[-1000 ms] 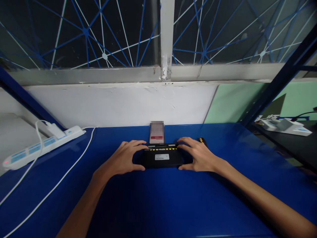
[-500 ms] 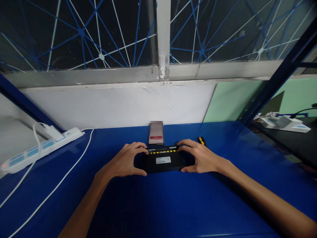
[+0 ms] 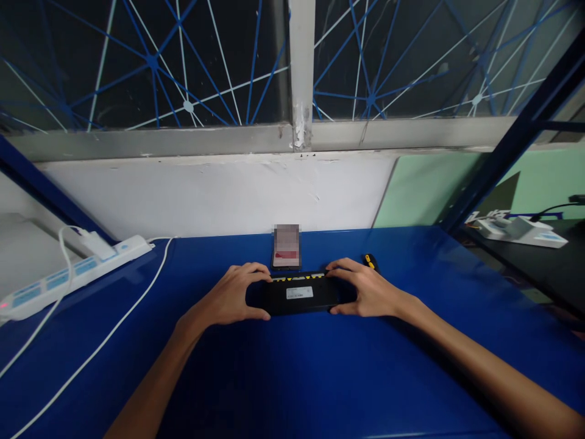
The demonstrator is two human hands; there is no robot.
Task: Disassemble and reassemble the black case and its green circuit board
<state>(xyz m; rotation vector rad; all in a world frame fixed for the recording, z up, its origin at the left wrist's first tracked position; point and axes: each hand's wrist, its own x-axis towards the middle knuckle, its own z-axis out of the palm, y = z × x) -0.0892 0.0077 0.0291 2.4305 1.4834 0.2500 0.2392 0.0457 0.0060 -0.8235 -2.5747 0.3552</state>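
Observation:
A flat black case [image 3: 301, 303] with a white printed label lies on the blue table. Along its far edge runs a row of yellow and pale marks [image 3: 298, 279]; what they belong to is too small to tell. My left hand [image 3: 235, 294] grips the left end, fingers at the far corner and thumb at the near one. At the right end, my right hand [image 3: 361, 288] holds the case in the same way. Just beyond the case lies a phone-like slab [image 3: 286, 247], its upper part blurred out. A small black-and-yellow item [image 3: 370, 262] sits behind my right hand.
A white power strip [image 3: 77, 277] with a plugged-in adapter stands at the left, its white cable [image 3: 132, 311] running across the blue table [image 3: 292, 378]. A wall and window rise behind. Blue metal posts [image 3: 507, 128] frame both sides; another power strip [image 3: 525, 230] is at the far right.
The dark strip beyond the yellow row has gone from sight, and the row shows narrower at the case's far edge. Both hands keep their hold at the ends.

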